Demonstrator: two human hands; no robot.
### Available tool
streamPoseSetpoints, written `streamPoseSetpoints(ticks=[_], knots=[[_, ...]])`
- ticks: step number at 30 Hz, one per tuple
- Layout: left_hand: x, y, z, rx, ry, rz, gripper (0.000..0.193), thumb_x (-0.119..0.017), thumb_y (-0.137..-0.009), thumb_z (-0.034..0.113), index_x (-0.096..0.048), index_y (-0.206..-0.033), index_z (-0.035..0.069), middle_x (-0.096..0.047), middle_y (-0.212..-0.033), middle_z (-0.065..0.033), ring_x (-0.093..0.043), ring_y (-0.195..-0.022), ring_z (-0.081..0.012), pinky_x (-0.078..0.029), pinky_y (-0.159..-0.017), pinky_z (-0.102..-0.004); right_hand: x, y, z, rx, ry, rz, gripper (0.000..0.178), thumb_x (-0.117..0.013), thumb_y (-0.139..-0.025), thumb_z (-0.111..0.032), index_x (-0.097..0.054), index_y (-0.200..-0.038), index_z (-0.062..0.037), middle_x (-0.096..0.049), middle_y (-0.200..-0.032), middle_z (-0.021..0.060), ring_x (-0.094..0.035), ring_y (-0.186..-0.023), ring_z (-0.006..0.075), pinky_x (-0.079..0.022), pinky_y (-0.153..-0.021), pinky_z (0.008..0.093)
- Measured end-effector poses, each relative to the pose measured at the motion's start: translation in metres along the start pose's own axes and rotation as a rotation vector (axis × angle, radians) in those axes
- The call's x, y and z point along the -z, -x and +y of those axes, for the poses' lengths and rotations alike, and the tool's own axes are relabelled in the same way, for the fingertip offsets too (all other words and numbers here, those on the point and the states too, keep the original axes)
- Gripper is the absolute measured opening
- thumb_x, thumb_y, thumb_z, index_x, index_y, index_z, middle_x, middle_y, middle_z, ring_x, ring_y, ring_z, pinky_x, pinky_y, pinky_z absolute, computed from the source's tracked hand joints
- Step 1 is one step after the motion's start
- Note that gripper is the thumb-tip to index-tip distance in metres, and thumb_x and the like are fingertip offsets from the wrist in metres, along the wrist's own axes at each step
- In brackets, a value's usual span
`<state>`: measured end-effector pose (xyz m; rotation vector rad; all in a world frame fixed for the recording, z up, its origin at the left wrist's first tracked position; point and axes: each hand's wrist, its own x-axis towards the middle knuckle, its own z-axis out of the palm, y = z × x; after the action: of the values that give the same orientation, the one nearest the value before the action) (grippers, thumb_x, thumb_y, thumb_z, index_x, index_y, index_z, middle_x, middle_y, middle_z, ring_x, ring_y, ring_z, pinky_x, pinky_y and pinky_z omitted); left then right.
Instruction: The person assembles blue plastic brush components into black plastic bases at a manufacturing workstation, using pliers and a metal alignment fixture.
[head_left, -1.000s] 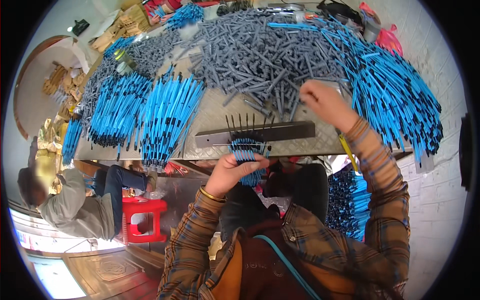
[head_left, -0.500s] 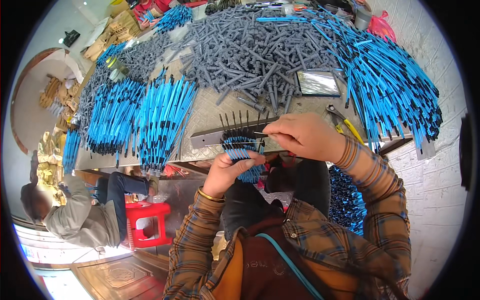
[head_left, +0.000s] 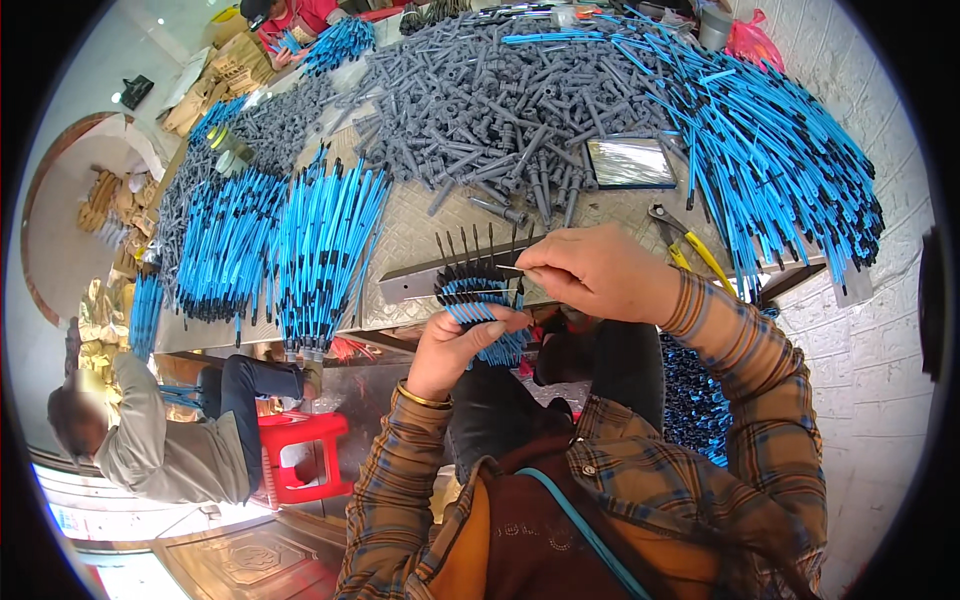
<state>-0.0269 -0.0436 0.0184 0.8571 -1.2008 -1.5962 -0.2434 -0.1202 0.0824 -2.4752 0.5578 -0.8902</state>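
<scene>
Gripping blue black-tipped tubes [head_left: 503, 349] at the worktop's [head_left: 420, 235] near edge; bundle apparently part done.
Left hand [head_left: 450, 345] wrapped round tubes, several black tips [head_left: 465, 243] standing; right hand [head_left: 597, 270] pinching thin rod [head_left: 512, 267] alongside. Beyond: loose grey plastic sleeves [head_left: 500, 100], presumably remaining work; blue pile [head_left: 780, 160] along right edge.

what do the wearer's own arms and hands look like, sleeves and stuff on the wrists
Both arms have long plaid sleeves, brown crossed with blue-grey and darker lines. The left hand and right hand are ungloved. A gold-coloured bangle circles the left wrist; none shows on the right.
</scene>
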Motion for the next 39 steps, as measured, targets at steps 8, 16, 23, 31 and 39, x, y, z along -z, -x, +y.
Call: streamPoseSetpoints(ticks=[8, 16, 23, 31, 39], knots=[[0.000, 0.001, -0.002, -0.030, 0.001, 0.007, 0.017, -0.054, -0.085, 0.001, -0.060, -0.100, -0.001, -0.063, -0.100, -0.0145, -0.060, -0.096, -0.0213, -0.046, -0.087, -0.0329, -0.010, 0.002, -0.001, -0.112, -0.082, 0.088, 0.011, -0.056, -0.081, -0.011, -0.053, -0.088, -0.0033, -0.057, -0.069, 0.0103, -0.056, -0.061, 0.0251, -0.043, -0.054, 0.0316], [0.001, 0.001, -0.002, -0.014, -0.024, 0.021, 0.017, -0.054, -0.085, 0.001, -0.060, -0.100, -0.001, -0.064, -0.100, -0.0138, -0.060, -0.095, -0.0205, -0.046, -0.086, -0.0320, -0.004, -0.007, -0.004, -0.210, -0.215, 0.015, 0.010, -0.055, -0.082, -0.010, -0.050, -0.086, -0.0028, -0.051, -0.060, 0.0073, -0.047, -0.050, 0.0145, -0.038, -0.049, 0.0277], [0.001, 0.000, -0.001, -0.009, -0.030, 0.007, 0.017, -0.054, -0.085, 0.001, -0.060, -0.100, -0.002, -0.064, -0.100, -0.0134, -0.060, -0.095, -0.0201, -0.046, -0.086, -0.0314, -0.001, -0.009, -0.005, -0.318, -0.382, -0.086, 0.009, -0.054, -0.082, -0.010, -0.049, -0.084, -0.0024, -0.048, -0.058, 0.0010, -0.041, -0.051, 0.0064, -0.035, -0.047, 0.0243], [0.000, 0.000, 0.001, 0.017, -0.076, -0.020, 0.016, -0.054, -0.085, 0.002, -0.060, -0.100, -0.002, -0.063, -0.101, -0.0132, -0.060, -0.096, -0.0201, -0.045, -0.087, -0.0313, -0.002, -0.012, 0.000, -0.256, -0.387, -0.119, 0.010, -0.054, -0.082, -0.010, -0.049, -0.085, -0.0021, -0.048, -0.059, -0.0015, -0.039, -0.053, 0.0043, -0.034, -0.047, 0.0225], [0.000, 0.001, 0.004, 0.032, -0.065, -0.023, 0.016, -0.054, -0.085, 0.002, -0.061, -0.100, -0.002, -0.063, -0.101, -0.0118, -0.059, -0.096, -0.0189, -0.045, -0.087, -0.0307, -0.022, -0.004, 0.001, -0.314, -0.467, -0.083, 0.020, -0.055, -0.086, -0.016, -0.053, -0.100, -0.0016, -0.053, -0.065, 0.0001, -0.045, -0.059, 0.0049, -0.039, -0.054, 0.0223]])
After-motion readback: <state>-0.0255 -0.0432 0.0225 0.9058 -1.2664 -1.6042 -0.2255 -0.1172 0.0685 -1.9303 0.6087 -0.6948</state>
